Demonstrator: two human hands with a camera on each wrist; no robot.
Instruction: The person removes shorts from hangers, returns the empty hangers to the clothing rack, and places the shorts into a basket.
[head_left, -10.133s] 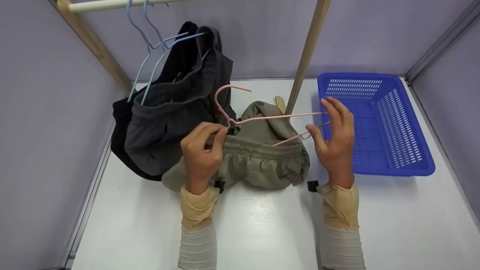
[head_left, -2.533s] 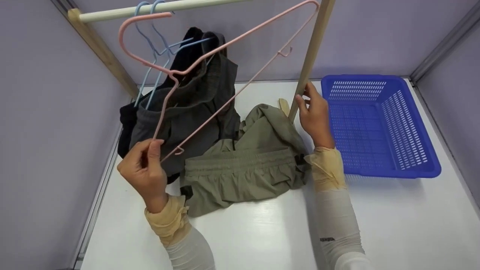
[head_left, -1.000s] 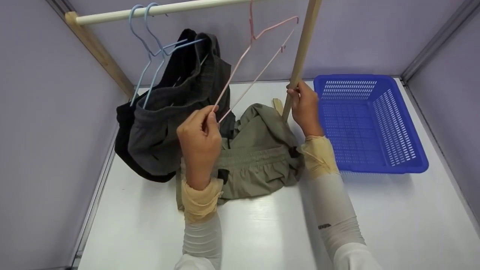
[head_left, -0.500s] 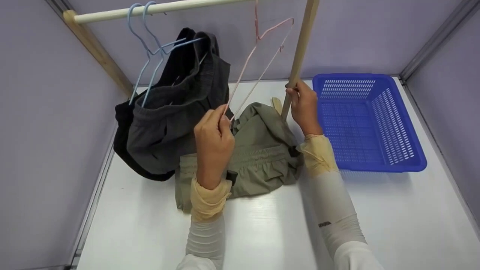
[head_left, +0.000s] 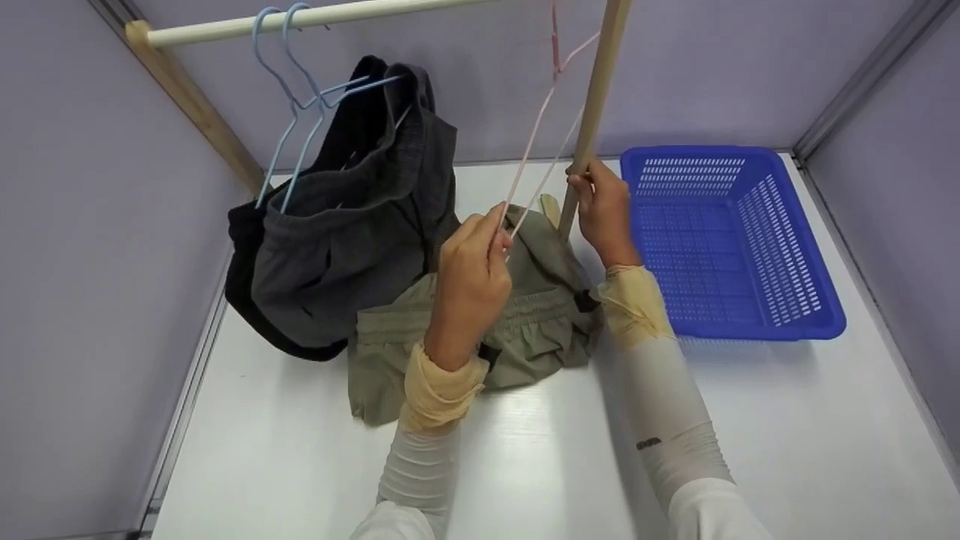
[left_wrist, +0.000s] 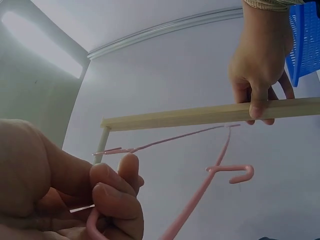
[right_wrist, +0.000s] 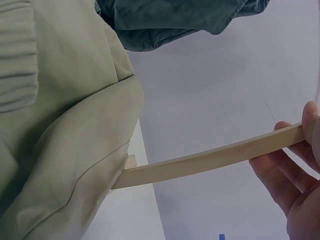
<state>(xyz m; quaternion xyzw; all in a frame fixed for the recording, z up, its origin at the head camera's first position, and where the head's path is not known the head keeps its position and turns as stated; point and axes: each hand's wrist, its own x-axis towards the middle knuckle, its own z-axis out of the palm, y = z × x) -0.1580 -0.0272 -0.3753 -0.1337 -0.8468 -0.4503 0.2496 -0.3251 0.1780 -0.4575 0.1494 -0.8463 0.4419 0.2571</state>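
Shorts [head_left: 480,330] lie under hands, blue basket [head_left: 731,240] beside wooden post [head_left: 592,112].

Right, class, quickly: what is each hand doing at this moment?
Left hand: pinches the pink hanger at its lower corner.
Right hand: grips the wooden rack post.

The left hand [head_left: 471,277], pinching the lower end of the pink hanger [head_left: 541,142], is carrying it rightward along the rail toward the wooden post [head_left: 592,112]; the hanger is turning edge-on and its wires are now lying just beside the post.
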